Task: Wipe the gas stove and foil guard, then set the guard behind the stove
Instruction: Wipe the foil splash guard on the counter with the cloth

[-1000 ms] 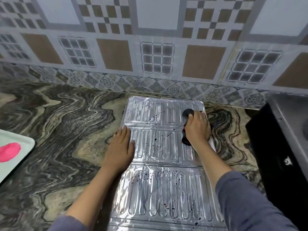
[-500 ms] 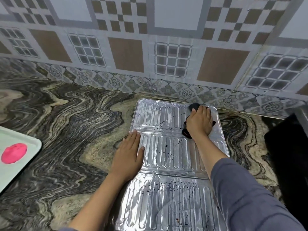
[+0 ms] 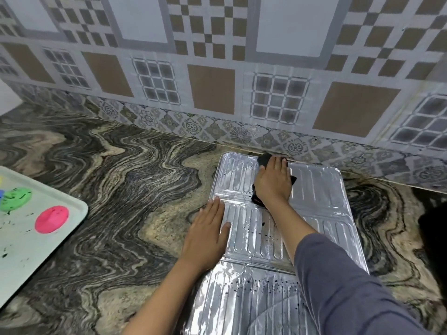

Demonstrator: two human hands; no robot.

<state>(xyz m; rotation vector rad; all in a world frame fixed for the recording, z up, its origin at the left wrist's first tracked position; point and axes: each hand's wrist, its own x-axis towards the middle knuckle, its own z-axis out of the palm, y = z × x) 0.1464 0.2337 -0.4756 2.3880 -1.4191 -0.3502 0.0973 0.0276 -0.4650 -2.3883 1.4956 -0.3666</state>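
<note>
The silver ribbed foil guard (image 3: 321,201) lies flat on the marbled counter (image 3: 116,189), its far end near the tiled wall. Dark specks dot its middle and near panels. My right hand (image 3: 273,181) presses a black cloth (image 3: 264,159) onto the far panel; the cloth shows at my fingertips and beside my wrist. My left hand (image 3: 208,233) lies flat with fingers apart on the guard's left edge, holding nothing. Only a dark edge of the gas stove (image 3: 435,238) shows at the far right.
A pale tray (image 3: 48,240) at the left edge carries a pink blob (image 3: 52,220), a green blob (image 3: 15,198) and dark specks. The patterned tiled wall (image 3: 217,68) rises right behind the guard.
My right hand slid the cloth from the middle-right of the guard up to its far panel and leftward. The view shifted left, so the stove is nearly out of frame. My left hand stayed put.
</note>
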